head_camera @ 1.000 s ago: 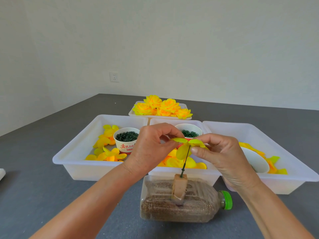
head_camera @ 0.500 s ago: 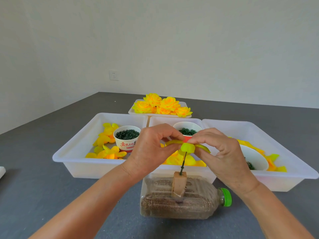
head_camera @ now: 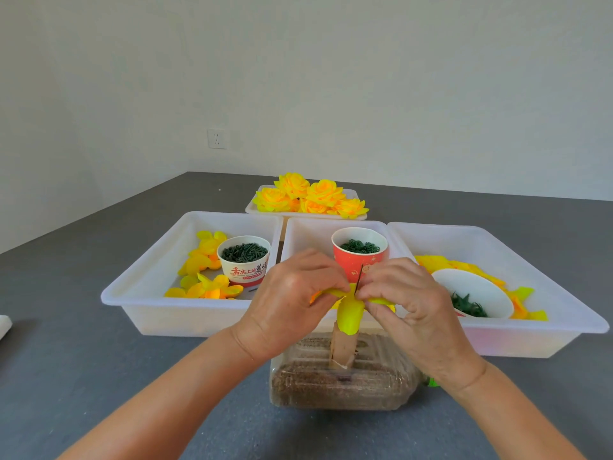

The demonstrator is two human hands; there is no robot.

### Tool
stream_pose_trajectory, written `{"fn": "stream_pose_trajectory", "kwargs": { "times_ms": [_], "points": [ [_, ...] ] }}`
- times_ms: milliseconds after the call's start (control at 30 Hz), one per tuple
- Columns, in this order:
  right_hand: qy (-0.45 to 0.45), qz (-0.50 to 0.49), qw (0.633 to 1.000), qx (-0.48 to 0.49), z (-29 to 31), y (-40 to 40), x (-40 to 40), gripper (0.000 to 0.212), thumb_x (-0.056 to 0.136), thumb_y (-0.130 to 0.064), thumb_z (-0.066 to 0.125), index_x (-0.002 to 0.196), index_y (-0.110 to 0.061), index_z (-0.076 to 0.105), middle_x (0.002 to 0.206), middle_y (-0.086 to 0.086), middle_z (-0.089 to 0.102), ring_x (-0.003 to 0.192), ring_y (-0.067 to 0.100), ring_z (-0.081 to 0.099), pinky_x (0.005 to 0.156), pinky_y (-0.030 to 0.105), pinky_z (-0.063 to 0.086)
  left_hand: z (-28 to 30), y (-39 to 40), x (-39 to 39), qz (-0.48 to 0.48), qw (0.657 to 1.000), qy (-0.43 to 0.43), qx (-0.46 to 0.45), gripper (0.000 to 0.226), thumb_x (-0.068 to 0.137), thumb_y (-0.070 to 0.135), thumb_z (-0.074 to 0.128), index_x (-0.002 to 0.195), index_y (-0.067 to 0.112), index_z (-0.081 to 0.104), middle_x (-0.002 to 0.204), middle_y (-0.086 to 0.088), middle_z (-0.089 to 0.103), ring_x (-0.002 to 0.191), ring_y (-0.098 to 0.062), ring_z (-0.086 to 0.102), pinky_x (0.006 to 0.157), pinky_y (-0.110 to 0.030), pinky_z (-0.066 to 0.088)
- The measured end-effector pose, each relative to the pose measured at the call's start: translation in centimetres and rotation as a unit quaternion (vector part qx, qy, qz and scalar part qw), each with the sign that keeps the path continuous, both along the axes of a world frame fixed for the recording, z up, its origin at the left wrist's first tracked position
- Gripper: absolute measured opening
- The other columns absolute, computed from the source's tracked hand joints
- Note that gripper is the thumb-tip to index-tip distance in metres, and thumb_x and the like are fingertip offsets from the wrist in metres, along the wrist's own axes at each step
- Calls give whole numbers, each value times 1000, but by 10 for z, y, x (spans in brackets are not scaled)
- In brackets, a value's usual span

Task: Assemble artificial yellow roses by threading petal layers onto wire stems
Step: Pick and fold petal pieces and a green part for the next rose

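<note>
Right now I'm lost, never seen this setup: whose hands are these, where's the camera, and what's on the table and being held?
No machine here: a person's two bare hands, seen from a camera on their head looking forward and down. The left hand and right hand both pinch a yellow petal layer with a thin wire stem poking up through its middle. The stem stands over a small block on a plastic bottle lying on its side. Behind are three white bins holding loose petals and cups of green parts, and a far tray of finished roses.
</note>
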State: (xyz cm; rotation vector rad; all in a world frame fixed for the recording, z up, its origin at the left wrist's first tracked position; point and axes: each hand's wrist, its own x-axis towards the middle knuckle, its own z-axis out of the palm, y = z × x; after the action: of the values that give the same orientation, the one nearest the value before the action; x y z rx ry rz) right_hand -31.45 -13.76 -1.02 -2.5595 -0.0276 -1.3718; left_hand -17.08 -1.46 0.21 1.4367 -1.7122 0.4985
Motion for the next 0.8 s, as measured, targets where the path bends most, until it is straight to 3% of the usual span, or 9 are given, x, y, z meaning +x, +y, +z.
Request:
{"fn": "stream_pose_trajectory", "kwargs": {
  "times_ms": [267,533,633,800],
  "points": [
    [1,-16,1000,-8,-9,6,-5,17,83,-22,59,81,-11,72,85,-3,68,86,16,58,77,31,44,-12,4,0,5,1000,-4,21,7,79,5,68,83,7,73,85,-1,69,79,-20,62,65,-35,52],
    [24,-53,996,-70,-7,7,-6,6,78,-11,67,80,-13,73,84,-5,69,86,20,60,73,35,44,-14,4,-5,9,998,-62,-2,10,84,5,66,75,5,71,84,-3,68,76,-23,61,65,-31,51],
    [19,-67,996,-54,-9,6,-6,11,75,-8,68,84,-11,73,85,-2,68,85,20,60,74,35,45,-15,4,-5,7,997,-75,-1,10,84,4,65,75,5,70,83,-3,68,75,-24,60,64,-31,51],
    [2,-55,998,9,-11,8,-3,5,75,-10,68,77,-11,72,83,-2,68,84,21,61,74,34,45,-14,4,-8,36,999,-18,6,11,80,9,68,90,9,72,88,-1,69,79,-22,61,66,-32,52]
  ]
}}
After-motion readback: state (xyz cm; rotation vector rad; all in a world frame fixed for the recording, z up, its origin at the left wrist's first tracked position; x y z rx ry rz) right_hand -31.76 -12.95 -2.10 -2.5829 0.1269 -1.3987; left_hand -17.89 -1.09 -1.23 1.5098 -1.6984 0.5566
